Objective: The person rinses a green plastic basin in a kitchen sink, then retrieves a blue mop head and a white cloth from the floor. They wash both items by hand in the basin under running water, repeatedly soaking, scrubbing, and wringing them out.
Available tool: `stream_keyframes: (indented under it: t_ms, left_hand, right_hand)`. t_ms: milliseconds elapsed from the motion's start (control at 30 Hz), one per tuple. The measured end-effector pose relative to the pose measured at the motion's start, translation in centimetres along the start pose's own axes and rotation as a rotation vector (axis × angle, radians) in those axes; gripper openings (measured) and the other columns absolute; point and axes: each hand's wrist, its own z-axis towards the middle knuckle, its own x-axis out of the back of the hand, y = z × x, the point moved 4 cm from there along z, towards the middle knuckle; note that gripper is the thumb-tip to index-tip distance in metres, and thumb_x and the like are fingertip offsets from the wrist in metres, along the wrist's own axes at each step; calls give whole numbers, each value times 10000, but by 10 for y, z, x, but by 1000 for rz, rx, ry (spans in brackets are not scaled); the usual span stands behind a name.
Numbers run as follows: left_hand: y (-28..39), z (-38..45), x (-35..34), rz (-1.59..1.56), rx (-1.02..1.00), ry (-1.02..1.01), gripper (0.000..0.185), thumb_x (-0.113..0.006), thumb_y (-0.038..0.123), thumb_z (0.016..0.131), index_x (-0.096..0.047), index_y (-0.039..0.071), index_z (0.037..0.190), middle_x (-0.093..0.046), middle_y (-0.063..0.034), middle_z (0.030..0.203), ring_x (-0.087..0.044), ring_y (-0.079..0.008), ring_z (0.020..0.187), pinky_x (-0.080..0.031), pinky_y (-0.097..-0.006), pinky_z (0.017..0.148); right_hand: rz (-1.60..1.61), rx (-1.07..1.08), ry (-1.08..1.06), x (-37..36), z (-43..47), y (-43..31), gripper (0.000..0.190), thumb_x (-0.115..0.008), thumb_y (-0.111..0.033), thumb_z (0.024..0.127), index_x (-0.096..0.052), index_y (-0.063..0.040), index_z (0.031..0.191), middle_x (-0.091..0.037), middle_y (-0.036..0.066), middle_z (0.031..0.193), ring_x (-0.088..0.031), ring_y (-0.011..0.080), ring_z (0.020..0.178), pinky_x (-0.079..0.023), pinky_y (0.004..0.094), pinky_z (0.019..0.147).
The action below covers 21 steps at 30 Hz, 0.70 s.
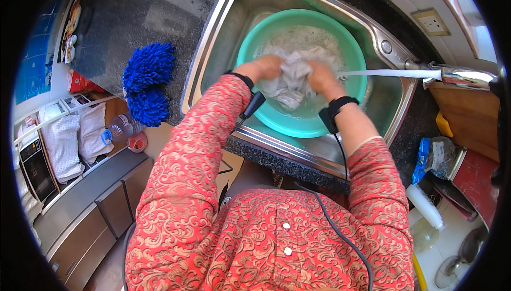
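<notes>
Both my hands hold a wet, whitish cloth (293, 85) over a green plastic basin (307, 125). My left hand (266, 66) grips its left side and my right hand (322, 78) its right side; both are somewhat blurred. Part of the cloth bunches up between them, and more lies in the cloudy, sudsy water (307, 37). The basin sits inside a stainless steel sink (235, 15). From the chrome faucet (467, 77) on the right, a stream of water (383, 73) runs into the basin near my right hand.
Blue chenille wash mitts (147, 79) lie on the dark stone counter (179, 23) left of the sink. Beyond them are a plastic bottle (121, 129) and a rack with towels (62, 143). A white bottle (425, 207) and a blue-and-clear plastic package (433, 157) are at the right. Cables hang from both wrist straps.
</notes>
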Motion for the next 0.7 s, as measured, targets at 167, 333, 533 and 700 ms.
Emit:
stream_keyframes:
  t_ms: [167,333,533,700]
  left_hand:
    - [-1,-60,72,-685,125,555,200,-576,151,880,-689,69,1023,-692,-79,966,-635,-209,862,-493,-319,783]
    - [43,-95,132,-909,-92,739,120,-618,116,891,-671,41,968,-635,23,868,-553,-59,813,-461,-220,735]
    - [52,-57,118,-593,-18,775,177,-628,140,805,-674,60,956,-680,-163,847,-654,-285,790,-510,-374,725]
    - [30,-32,54,-219,228,505,391,-608,98,805,-592,47,1193,-583,-240,1180,-589,-406,1059,-489,-430,896]
  right_hand:
    - [789,-138,306,74,-61,-3,336,-638,-207,864,-648,-56,1164,-692,105,1068,-642,213,966,-492,332,843]
    - [1172,-31,458,131,-106,-22,370,-640,-221,886,-641,5,1179,-662,83,1051,-605,149,940,-477,270,839]
    - [569,4,594,132,-106,-22,368,-675,-312,875,-676,-46,1129,-699,100,926,-635,160,805,-509,306,754]
    - [230,-52,362,51,-66,-10,317,-692,-220,800,-665,-42,1061,-684,184,974,-664,306,907,-506,377,789]
